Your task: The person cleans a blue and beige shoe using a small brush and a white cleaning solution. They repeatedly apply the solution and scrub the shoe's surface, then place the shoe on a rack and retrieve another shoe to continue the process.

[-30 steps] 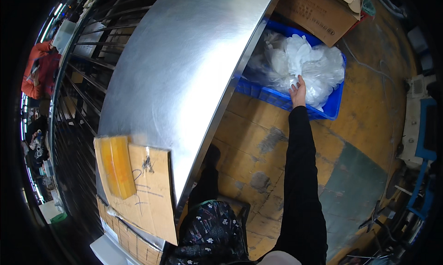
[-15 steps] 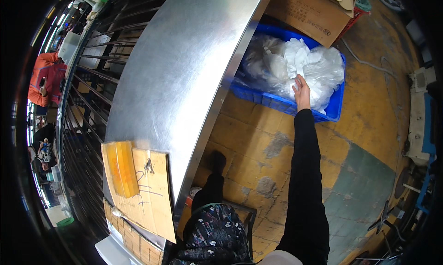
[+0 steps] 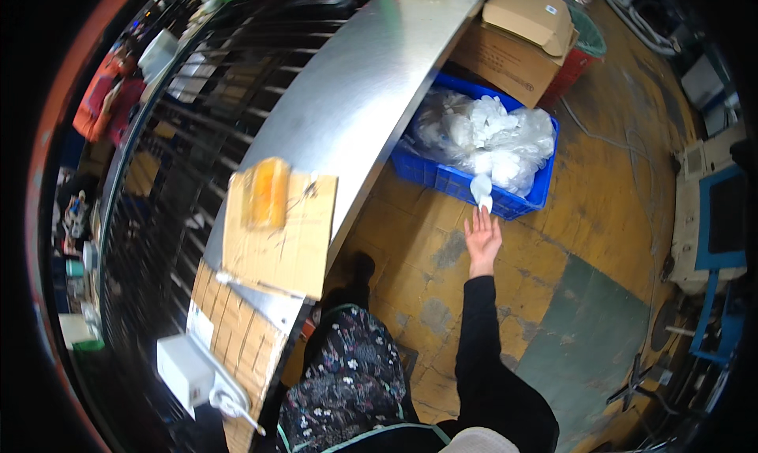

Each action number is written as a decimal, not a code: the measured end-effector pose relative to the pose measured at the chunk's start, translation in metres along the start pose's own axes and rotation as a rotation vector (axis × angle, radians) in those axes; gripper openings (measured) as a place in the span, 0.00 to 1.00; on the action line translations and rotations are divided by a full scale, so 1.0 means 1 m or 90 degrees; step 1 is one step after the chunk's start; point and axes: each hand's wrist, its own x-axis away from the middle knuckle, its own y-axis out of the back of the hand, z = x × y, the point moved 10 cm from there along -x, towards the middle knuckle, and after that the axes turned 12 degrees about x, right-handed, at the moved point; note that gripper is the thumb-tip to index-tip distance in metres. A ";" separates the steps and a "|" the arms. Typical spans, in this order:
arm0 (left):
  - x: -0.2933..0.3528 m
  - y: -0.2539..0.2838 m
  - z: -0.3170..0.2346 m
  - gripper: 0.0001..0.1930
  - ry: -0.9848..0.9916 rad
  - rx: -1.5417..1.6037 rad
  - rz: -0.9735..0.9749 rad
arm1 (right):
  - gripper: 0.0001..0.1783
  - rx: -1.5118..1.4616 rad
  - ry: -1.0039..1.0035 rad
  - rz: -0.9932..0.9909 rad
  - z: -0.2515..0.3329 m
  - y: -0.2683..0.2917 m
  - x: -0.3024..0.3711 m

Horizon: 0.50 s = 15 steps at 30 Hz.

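Note:
My right hand point(image 3: 483, 244) is stretched out just in front of a blue plastic crate point(image 3: 446, 180). Its fingertips pinch one end of a small, limp white piece point(image 3: 481, 189), rounded at the far end; its exact kind I cannot make out. Inside the crate lies a heap of similar white pieces point(image 3: 493, 123), partly wrapped in clear plastic bags point(image 3: 530, 134). No part of my left hand shows.
A long metal table point(image 3: 339, 98) curves along the left of the crate. On it lie cardboard point(image 3: 304, 248), a yellow-orange wrapped block point(image 3: 268, 192) and a white box with a cable point(image 3: 186, 370). Cardboard boxes point(image 3: 505, 62) stand behind the crate. Across the bars, a person in orange point(image 3: 99, 110).
My right hand has drawn back from the heap to outside the crate's near edge, bringing a white piece with it. The view has shifted, showing more of the table's near end.

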 end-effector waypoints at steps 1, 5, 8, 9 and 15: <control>0.000 0.002 0.003 0.14 -0.009 0.011 -0.002 | 0.30 0.016 0.013 -0.001 -0.003 -0.003 0.023; 0.013 0.013 0.018 0.14 -0.025 0.047 -0.023 | 0.28 0.036 0.054 0.035 0.003 -0.044 0.107; 0.019 0.020 0.021 0.14 -0.025 0.091 -0.046 | 0.26 0.031 0.095 0.254 0.020 -0.134 0.162; 0.019 0.021 0.028 0.14 0.036 0.120 -0.067 | 0.26 0.046 0.111 0.318 0.024 -0.166 0.181; 0.014 0.027 -0.027 0.09 -0.014 -0.095 -0.125 | 0.26 0.033 0.021 0.758 -0.021 -0.322 0.333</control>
